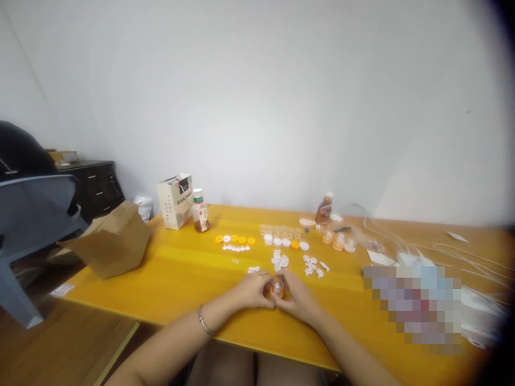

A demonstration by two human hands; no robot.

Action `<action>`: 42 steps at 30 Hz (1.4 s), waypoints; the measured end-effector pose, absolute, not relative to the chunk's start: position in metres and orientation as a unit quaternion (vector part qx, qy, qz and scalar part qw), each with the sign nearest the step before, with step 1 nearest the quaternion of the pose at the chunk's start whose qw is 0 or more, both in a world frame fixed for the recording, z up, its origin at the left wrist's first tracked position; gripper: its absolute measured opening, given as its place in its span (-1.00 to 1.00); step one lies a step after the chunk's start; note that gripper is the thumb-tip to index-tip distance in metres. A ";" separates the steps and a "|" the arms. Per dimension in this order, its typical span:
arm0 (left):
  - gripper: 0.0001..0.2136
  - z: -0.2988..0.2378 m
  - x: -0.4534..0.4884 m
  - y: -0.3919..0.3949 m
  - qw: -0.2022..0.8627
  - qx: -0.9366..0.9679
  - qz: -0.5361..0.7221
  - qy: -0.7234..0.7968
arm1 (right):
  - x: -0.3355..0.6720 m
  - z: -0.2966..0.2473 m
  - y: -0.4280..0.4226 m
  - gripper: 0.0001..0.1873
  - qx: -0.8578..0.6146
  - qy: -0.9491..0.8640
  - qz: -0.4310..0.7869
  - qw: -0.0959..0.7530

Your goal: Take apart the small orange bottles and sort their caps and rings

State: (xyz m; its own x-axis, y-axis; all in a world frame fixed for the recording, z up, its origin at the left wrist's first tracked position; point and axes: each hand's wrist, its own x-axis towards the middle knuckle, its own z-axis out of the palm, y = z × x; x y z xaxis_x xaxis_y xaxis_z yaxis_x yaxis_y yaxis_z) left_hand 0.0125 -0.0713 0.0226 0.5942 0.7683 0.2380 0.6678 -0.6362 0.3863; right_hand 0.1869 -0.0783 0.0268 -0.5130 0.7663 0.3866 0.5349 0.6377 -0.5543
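Observation:
Near the front edge of the table, my left hand (254, 289) and my right hand (296, 300) curl around a small round clear-and-orange container (277, 288) from both sides. Something white shows in its middle, too small to make out. Just beyond my fingers lies a pile of flat white cut-out pieces (279, 260), with another group of white pieces (311, 265) to its right. A few small white bits (253, 269) sit close to my left fingertips. Farther back stand a row of white and orange caps (285, 243) and some yellow rings (242, 240).
Small white cones (236, 248) line up at centre left. Behind are a labelled bottle (200, 212), a paper gift bag (176, 201) and a brown bottle (324, 209). Several similar containers (338, 242) stand right. A brown paper bag (115, 241) lies left; cables (462, 254) run right.

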 end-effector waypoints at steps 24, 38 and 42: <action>-0.77 0.020 0.012 -0.069 0.109 0.884 0.199 0.410 | 0.188 0.026 -0.079 -0.85 -0.366 -0.856 0.177 0.319; -0.47 0.033 0.010 -0.081 0.154 0.875 0.278 0.366 | 0.196 0.010 -0.071 -0.69 -0.409 -0.792 0.161 0.425; -0.49 0.045 0.012 -0.087 0.194 0.853 0.352 0.334 | 0.197 0.003 -0.066 -0.63 -0.385 -0.796 0.149 0.443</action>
